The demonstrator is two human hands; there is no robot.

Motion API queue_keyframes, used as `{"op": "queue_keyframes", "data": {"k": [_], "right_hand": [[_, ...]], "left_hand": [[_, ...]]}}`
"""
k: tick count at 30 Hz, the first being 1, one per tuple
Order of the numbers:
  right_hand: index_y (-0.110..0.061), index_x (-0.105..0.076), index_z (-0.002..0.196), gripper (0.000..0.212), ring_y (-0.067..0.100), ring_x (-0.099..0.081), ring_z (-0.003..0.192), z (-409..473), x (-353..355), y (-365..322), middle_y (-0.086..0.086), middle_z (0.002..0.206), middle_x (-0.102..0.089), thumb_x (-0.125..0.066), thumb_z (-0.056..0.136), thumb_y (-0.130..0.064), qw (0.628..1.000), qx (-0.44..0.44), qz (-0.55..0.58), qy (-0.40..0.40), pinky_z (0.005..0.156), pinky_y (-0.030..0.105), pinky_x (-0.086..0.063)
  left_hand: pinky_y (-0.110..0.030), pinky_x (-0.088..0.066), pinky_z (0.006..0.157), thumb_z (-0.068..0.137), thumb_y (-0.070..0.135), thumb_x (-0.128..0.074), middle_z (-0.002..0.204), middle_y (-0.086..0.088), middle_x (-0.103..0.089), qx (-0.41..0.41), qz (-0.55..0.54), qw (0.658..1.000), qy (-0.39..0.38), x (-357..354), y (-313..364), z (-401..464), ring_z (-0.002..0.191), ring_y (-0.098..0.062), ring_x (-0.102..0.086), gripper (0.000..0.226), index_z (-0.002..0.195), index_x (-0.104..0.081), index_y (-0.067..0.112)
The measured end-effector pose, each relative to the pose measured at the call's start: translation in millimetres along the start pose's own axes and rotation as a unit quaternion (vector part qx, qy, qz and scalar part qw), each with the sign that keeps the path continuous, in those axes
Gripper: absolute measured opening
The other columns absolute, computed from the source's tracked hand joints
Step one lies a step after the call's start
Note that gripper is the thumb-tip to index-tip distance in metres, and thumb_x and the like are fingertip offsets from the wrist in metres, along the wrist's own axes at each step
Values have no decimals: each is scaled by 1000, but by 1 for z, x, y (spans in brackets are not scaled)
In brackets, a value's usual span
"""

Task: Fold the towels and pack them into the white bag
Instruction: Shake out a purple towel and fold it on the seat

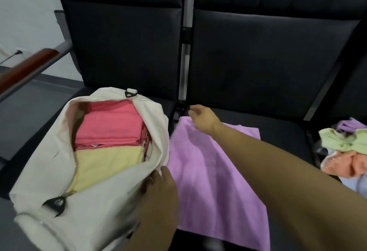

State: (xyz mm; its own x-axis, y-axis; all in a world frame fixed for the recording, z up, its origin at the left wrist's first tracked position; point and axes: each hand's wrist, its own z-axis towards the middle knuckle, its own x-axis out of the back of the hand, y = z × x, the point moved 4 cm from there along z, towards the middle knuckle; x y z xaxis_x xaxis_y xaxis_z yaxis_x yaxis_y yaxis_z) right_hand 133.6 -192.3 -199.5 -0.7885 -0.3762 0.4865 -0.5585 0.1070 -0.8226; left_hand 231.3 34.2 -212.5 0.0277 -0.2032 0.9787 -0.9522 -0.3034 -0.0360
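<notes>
L hand [158,189] pinched white bag [49,171] rim; R hand [202,118] over purple towel [214,181] far corner, grip unclear.

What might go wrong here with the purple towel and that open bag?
The purple towel lies partly under the white bag; folding it may catch that edge. The left hand rests at the bag's rim, so a pull might tip the packed pink towel and yellow towel.

Waiting area, linked black padded seats [268,56], wooden armrest [29,64], plain wall [25,12]
</notes>
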Motion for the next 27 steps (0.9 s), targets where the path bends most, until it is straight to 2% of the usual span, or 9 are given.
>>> {"op": "queue_keyframes", "data": {"k": [2,4,5,7,9,13,16,22,27], "right_hand": [[-13,-52,144,42,23,-54,130,-12,23,32,4,144,-56,-51,104,-27,998,-11,-48,41,109,32,-42],[-15,-52,143,42,24,-56,128,-36,44,68,5,142,-58,-50,104,-29,994,-20,-94,59,104,29,-42],[-16,-51,144,42,23,-54,129,-51,50,85,5,144,-56,-49,104,-32,989,-13,-129,66,106,28,-40],[-18,-48,147,47,21,-41,142,-84,53,117,4,156,-43,-46,104,-38,974,25,-209,82,117,28,-28],[-23,-36,155,57,19,-19,153,-118,46,141,0,166,-21,-38,104,-49,955,53,-278,85,125,31,-13],[-40,13,157,66,14,27,150,-167,42,188,-11,161,30,-10,100,-65,920,2,-393,14,122,34,14],[-44,27,150,69,11,37,144,-181,59,211,-14,156,40,5,91,-73,903,5,-429,12,120,34,18],[-44,33,148,90,15,32,148,-187,123,247,-13,155,41,31,67,-83,876,-34,-481,-15,125,41,8],[-45,32,146,105,10,24,148,-183,176,254,-11,158,34,40,50,-87,850,-45,-523,-50,123,47,5]], "left_hand": [[-43,-50,72,74,12,-49,100,-19,-56,-70,40,996,29,-13,14,-2,85,-35,-59,40,109,-64,3],[-46,-50,91,89,29,-36,127,-18,-55,-146,-25,989,23,-20,32,1,111,-38,-57,50,126,-61,6],[-46,-45,105,96,37,-33,145,-18,-46,-169,-63,984,0,-22,41,5,131,-39,-48,56,140,-52,8],[-48,-15,126,104,50,-33,169,-12,-4,-207,-70,971,-94,-30,55,14,156,-34,-5,69,162,-14,17],[-53,3,126,103,59,-35,167,-3,26,-204,-64,965,-153,-40,64,21,155,-30,19,80,161,11,29],[-68,11,117,94,74,-36,157,4,45,-180,-47,960,-209,-65,79,21,148,-29,35,90,154,24,46],[-77,12,109,88,82,-36,151,9,52,-176,-40,957,-229,-67,96,19,144,-30,41,92,149,27,54],[-81,8,108,90,78,-42,151,8,51,-246,0,933,-263,-54,151,8,146,-32,39,94,149,27,55],[-71,-6,115,94,69,-45,163,12,34,-291,-12,924,-249,-49,174,1,154,-26,21,85,157,10,50]]}}
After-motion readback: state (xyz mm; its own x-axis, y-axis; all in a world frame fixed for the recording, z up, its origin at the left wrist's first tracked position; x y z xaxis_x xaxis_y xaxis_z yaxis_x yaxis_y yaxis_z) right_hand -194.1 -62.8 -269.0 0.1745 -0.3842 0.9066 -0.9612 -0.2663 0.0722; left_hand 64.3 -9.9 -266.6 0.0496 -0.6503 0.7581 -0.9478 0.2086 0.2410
